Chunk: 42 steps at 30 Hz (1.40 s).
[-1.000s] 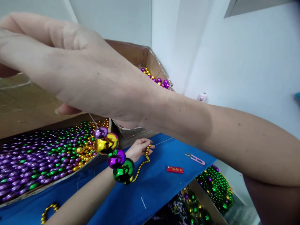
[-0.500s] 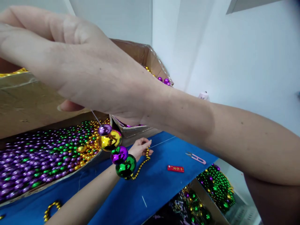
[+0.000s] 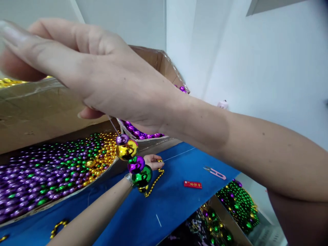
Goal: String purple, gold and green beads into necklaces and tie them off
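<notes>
High in front of me, my right hand [image 3: 84,65] reaches across to the left, thumb and fingers pinched together. A pale thread [image 3: 113,123] runs up behind it from a string of large shiny beads [image 3: 127,150] in purple, gold and green; the pinched end is hidden. Lower down, over the blue table, my left hand [image 3: 152,161] is closed on a strand of small gold beads [image 3: 155,182], which hangs in a loop. Beyond its fingertips a thin white line [image 3: 179,154] stretches right. The large beads hang in front of my left wrist.
A carton [image 3: 25,112] full of purple, green and gold beads stands left; another box [image 3: 153,138] with purple beads is behind. On the blue table [image 3: 179,212] lie pink thread snips [image 3: 215,172], a red packet [image 3: 192,184] and a gold bead piece [image 3: 57,228]. Green beads [image 3: 239,205] fill a container lower right.
My right hand has shifted slightly right and down, and the hanging large beads have moved right with it. My left hand has turned a little, still on the gold strand.
</notes>
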Available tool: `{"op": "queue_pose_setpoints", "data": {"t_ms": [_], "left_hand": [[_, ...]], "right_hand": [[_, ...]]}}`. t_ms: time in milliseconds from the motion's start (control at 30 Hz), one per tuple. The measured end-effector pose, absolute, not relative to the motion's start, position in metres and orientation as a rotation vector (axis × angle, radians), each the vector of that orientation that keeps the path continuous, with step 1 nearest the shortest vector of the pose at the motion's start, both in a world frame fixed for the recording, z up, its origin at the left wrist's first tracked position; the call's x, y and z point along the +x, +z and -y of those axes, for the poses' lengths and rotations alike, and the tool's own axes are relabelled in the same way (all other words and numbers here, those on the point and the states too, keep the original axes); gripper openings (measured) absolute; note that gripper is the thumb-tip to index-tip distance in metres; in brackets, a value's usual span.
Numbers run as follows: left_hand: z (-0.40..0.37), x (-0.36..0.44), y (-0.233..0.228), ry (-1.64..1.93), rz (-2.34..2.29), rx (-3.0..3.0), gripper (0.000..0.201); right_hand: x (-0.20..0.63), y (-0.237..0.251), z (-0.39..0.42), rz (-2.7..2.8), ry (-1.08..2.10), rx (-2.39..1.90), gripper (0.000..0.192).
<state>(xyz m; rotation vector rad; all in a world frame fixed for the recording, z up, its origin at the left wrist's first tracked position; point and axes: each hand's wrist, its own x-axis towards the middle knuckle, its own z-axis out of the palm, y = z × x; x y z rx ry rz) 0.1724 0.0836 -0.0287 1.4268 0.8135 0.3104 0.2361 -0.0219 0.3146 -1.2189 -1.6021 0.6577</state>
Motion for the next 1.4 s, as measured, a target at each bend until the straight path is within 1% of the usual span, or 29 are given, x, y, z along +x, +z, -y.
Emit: {"op": "queue_pose_setpoints", "data": {"t_ms": [100,233,400,600,800,1033,1167,1400], "left_hand": [[-0.083,0.169,-0.027,0.305,-0.791,1.493,0.039],[-0.076,0.172,-0.014,0.306,-0.717,1.57,0.038],[-0.074,0.178,-0.003,0.312,-0.669,1.649,0.052],[-0.085,0.169,-0.022,0.217,-0.688,1.694,0.047],[-0.094,0.162,-0.042,0.209,-0.695,1.751,0.04],[-0.096,0.159,-0.043,0.147,-0.633,1.828,0.05],[-0.092,0.156,-0.037,0.124,-0.578,1.924,0.045],[-0.085,0.16,-0.027,0.226,-0.4,2.248,0.026]], "right_hand": [[0.238,0.314,0.025,1.759,0.621,-1.029,0.056],[0.238,0.312,0.025,1.739,0.611,-1.029,0.062],[0.241,0.312,0.028,1.749,0.601,-1.016,0.055],[0.242,0.312,0.03,1.742,0.62,-1.039,0.05],[0.241,0.312,0.032,1.698,0.628,-1.044,0.056],[0.241,0.31,0.032,1.665,0.67,-0.987,0.038],[0.24,0.309,0.033,1.681,0.658,-0.99,0.036],[0.241,0.311,0.032,1.714,0.637,-1.001,0.037]]}}
